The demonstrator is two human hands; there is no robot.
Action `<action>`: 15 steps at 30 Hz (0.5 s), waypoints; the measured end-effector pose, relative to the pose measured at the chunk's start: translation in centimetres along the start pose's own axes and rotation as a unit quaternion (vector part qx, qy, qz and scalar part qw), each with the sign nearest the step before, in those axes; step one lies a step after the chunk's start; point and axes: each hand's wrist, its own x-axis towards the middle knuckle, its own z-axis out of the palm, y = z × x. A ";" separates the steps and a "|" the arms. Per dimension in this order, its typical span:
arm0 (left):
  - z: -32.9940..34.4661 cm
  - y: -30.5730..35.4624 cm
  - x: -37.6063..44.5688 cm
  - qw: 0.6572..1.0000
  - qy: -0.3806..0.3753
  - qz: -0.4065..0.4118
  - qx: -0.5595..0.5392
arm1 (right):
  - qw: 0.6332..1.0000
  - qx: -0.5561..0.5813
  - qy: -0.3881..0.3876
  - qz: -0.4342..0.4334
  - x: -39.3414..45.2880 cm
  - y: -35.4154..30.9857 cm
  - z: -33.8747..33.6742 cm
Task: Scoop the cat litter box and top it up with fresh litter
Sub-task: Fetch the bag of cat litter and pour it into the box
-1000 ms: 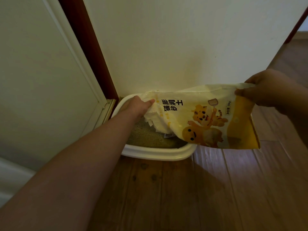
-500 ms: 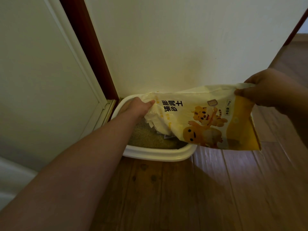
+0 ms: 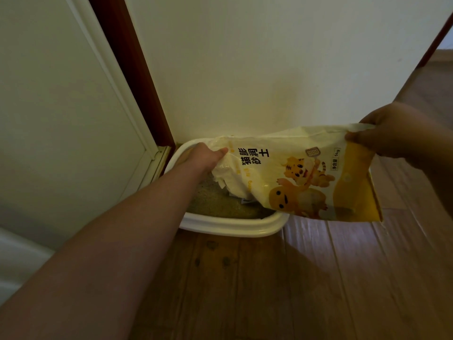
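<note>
The bag lay tipped with its long axis left to right, crumpled mouth down over the litter in the box. The left hand gripped that mouth end and the right hand pinched the raised bottom end. The box sat against the wall, the doorframe at its left, with open floor near and right.

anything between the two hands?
Only the litter bag, seen in the head view: the left hand grips its crumpled end over the litter box, the right hand pinches the raised other end.
</note>
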 end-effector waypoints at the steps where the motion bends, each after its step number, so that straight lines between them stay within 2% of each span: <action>1: -0.1 0.0 -0.2 1.000 0.002 -0.003 0.004 | 1.000 0.000 -0.001 0.001 0.0 0.0 0.0; 15: -2.7 -0.5 -2.5 1.000 0.014 -0.001 0.028 | 0.999 -0.012 -0.029 -0.012 -0.1 -1.1 1.6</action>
